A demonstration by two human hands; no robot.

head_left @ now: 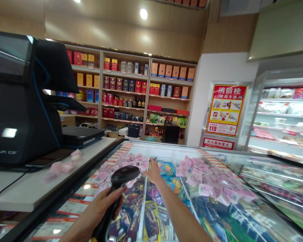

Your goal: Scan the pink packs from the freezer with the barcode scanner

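Left hand (107, 203) clamped round the handle of the scanner (125, 175); the pistol-like shape presumably dictates this hold, keeping the head raised above the left part of the freezer (137, 148). Right hand (154, 172): thumb and forefinger apart, nothing visible in it, arm stretched over the middle, fingertips near the left heap (133, 160) of pink packs. Contact: cannot tell, blurred. From where I stand, a second heap (212, 179) lies to its right; whether either rests on glass or beneath it, cannot tell. Dividers (142, 215) part the bags (151, 220), likely to keep kinds separate. A few loose packs (64, 166) sit on the tabletop (12, 198) beside the till (22, 117), perhaps for easy reach.
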